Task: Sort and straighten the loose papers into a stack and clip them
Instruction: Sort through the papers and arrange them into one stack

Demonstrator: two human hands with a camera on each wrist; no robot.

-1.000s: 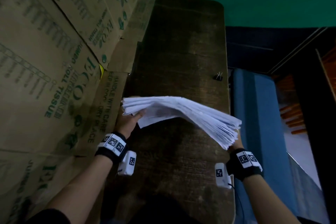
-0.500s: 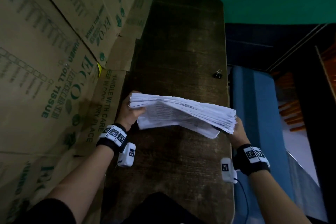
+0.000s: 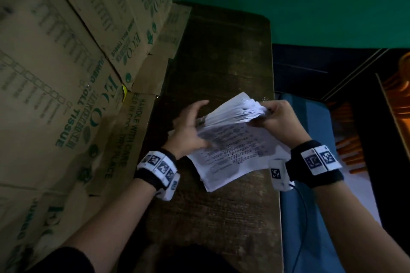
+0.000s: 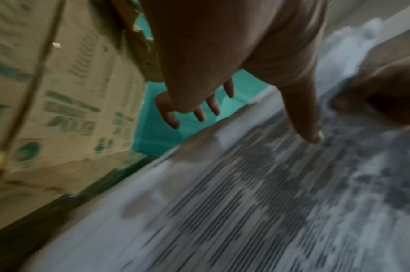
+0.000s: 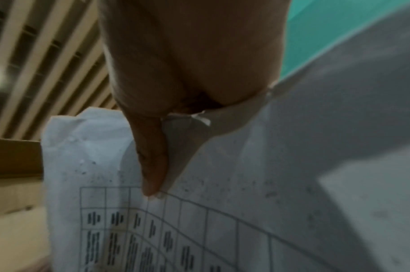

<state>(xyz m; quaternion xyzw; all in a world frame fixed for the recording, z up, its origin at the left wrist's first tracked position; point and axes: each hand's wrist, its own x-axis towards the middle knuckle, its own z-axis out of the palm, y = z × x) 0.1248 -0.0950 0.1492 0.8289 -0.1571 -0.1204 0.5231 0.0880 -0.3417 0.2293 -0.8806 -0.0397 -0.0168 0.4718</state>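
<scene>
The papers (image 3: 230,139) have been tipped up from level since half a second ago. Their far edge is pinched by the right hand (image 3: 280,121); the left hand (image 3: 188,127), fingers spread loose, is laid against their near side, above the table (image 3: 221,217).

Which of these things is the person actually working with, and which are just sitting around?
In use:
papers, gripped by the right hand, steadied by the left hand
binder clip, mostly hidden behind the papers
wooden table

Lying about:
cardboard boxes
blue surface alongside the table
</scene>
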